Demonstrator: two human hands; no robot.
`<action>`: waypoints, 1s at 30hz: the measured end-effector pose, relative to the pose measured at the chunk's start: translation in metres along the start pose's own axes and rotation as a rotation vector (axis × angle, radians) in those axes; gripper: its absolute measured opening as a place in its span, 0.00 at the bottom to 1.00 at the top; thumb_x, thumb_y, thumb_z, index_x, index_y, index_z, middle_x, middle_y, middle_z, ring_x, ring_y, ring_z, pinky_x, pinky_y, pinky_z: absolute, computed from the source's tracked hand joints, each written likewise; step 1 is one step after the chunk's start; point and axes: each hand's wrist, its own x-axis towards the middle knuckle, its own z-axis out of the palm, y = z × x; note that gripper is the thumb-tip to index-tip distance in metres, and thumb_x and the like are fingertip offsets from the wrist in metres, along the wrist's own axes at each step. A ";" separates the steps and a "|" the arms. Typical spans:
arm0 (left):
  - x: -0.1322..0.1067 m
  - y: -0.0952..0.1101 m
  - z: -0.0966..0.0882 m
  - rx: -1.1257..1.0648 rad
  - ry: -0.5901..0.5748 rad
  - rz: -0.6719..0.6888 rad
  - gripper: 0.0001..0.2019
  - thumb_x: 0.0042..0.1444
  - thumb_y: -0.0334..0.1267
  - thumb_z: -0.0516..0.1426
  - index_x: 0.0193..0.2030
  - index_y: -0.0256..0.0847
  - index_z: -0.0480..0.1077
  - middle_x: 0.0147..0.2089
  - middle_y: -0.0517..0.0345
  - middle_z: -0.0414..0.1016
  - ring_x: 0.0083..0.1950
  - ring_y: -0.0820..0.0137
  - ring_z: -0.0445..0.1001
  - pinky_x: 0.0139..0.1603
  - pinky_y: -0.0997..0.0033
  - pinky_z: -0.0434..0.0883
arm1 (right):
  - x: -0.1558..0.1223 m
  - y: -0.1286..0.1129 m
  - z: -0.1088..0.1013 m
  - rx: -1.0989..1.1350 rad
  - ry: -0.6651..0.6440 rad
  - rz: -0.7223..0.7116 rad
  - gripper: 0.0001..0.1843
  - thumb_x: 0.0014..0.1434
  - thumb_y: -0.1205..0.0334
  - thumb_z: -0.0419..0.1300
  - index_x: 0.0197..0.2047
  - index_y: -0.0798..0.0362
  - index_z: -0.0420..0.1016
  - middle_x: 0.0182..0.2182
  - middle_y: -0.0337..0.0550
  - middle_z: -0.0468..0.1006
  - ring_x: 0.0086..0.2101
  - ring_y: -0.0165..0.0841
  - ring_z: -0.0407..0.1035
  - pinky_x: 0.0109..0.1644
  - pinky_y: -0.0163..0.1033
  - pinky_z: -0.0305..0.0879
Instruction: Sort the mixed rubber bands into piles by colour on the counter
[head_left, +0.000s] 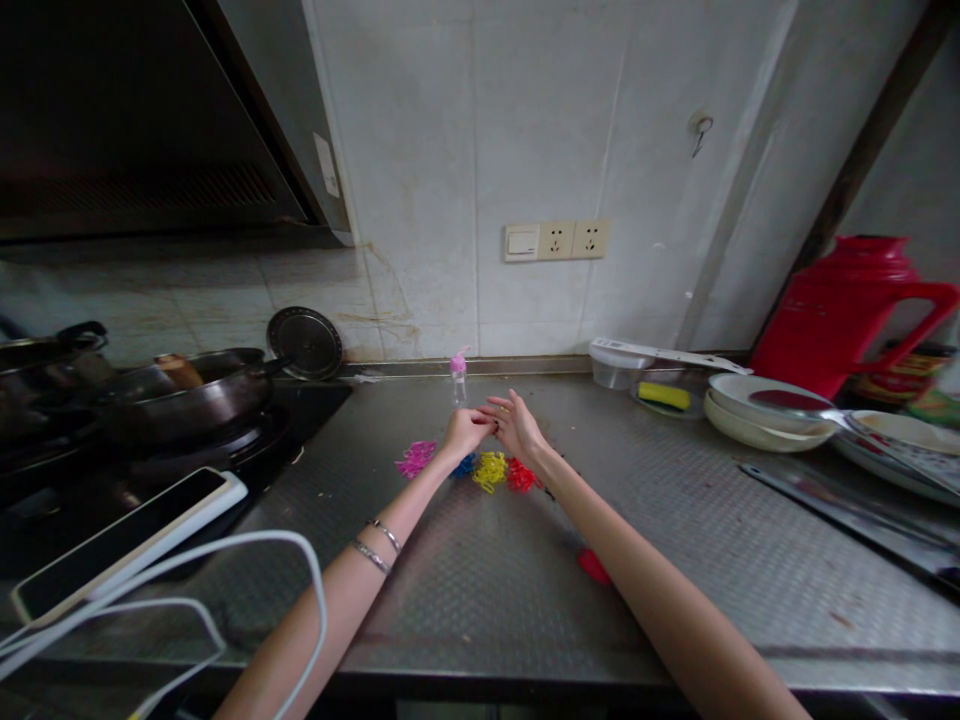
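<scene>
My left hand (468, 432) is closed in a pinch, its fingertips at the fingers of my right hand. Whatever it may hold is too small to make out. My right hand (519, 428) has its fingers stretched out toward the left, with a small yellowish band or ring on one of them. Below and around the hands lie small piles of rubber bands: pink (415, 458), blue (463, 465), yellow (490, 470) and red (520, 474). Dark bits beside the red pile are partly hidden by my right wrist. Behind the hands stands a small clear bottle (459, 378) with a pink cap.
A red object (593, 565) lies beside my right forearm. To the left are a phone (124, 540) with white cables (304, 545) and a pan (191, 400) on the stove. Bowls (765, 425), a yellow sponge (664, 396), a knife (840, 515) and a red thermos (840, 320) occupy the right.
</scene>
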 end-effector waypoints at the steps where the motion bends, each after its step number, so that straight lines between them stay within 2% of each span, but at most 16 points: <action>1: -0.001 0.001 0.000 -0.018 -0.002 -0.020 0.10 0.44 0.36 0.55 0.29 0.32 0.74 0.17 0.60 0.69 0.16 0.78 0.61 0.18 0.78 0.58 | 0.000 0.000 0.001 0.004 -0.003 -0.001 0.24 0.57 0.48 0.37 0.42 0.55 0.63 0.38 0.50 0.74 0.37 0.35 0.68 0.34 0.36 0.60; 7: -0.006 0.006 -0.002 -0.082 -0.006 -0.060 0.08 0.44 0.33 0.55 0.28 0.31 0.73 0.16 0.62 0.66 0.12 0.81 0.57 0.14 0.79 0.54 | -0.001 0.001 0.003 -0.023 -0.017 -0.027 0.23 0.57 0.48 0.39 0.42 0.54 0.64 0.36 0.49 0.74 0.37 0.35 0.68 0.34 0.36 0.61; 11: -0.007 0.008 -0.007 -0.163 -0.051 -0.045 0.08 0.44 0.33 0.54 0.29 0.31 0.71 0.16 0.63 0.65 0.12 0.82 0.56 0.13 0.80 0.53 | 0.003 -0.002 -0.005 0.032 -0.040 -0.026 0.21 0.58 0.50 0.40 0.41 0.54 0.65 0.36 0.48 0.75 0.35 0.34 0.69 0.35 0.37 0.63; 15: -0.006 0.007 -0.013 -0.263 -0.098 -0.050 0.08 0.44 0.34 0.55 0.28 0.30 0.71 0.15 0.64 0.63 0.12 0.83 0.55 0.12 0.81 0.52 | 0.003 -0.010 -0.020 0.043 -0.059 -0.001 0.12 0.55 0.59 0.49 0.39 0.55 0.67 0.35 0.49 0.75 0.33 0.31 0.70 0.38 0.36 0.65; 18: -0.005 0.006 -0.018 -0.289 -0.131 -0.063 0.08 0.44 0.33 0.55 0.28 0.30 0.71 0.16 0.64 0.62 0.12 0.84 0.55 0.12 0.82 0.52 | -0.001 -0.017 -0.030 -0.078 -0.131 -0.003 0.11 0.48 0.67 0.57 0.38 0.57 0.69 0.35 0.47 0.75 0.32 0.29 0.69 0.40 0.36 0.66; 22: -0.005 0.003 -0.021 -0.305 -0.193 -0.075 0.09 0.43 0.36 0.56 0.29 0.29 0.71 0.14 0.66 0.60 0.12 0.84 0.55 0.13 0.81 0.53 | -0.004 -0.021 -0.038 -0.331 -0.288 -0.031 0.16 0.43 0.64 0.63 0.38 0.58 0.72 0.34 0.46 0.76 0.33 0.29 0.69 0.39 0.34 0.66; 26: -0.005 0.002 -0.023 -0.325 -0.264 -0.087 0.11 0.43 0.37 0.58 0.30 0.30 0.71 0.14 0.66 0.60 0.13 0.83 0.55 0.13 0.81 0.54 | 0.000 -0.014 -0.042 -0.495 -0.307 -0.067 0.19 0.40 0.61 0.65 0.38 0.56 0.74 0.33 0.43 0.76 0.31 0.27 0.68 0.33 0.31 0.65; 30: -0.007 0.004 -0.027 -0.343 -0.349 -0.084 0.12 0.43 0.39 0.58 0.30 0.30 0.71 0.15 0.65 0.60 0.14 0.83 0.54 0.14 0.81 0.54 | 0.003 -0.010 -0.045 -0.552 -0.275 -0.085 0.19 0.41 0.59 0.64 0.39 0.55 0.74 0.31 0.42 0.76 0.30 0.26 0.68 0.30 0.29 0.64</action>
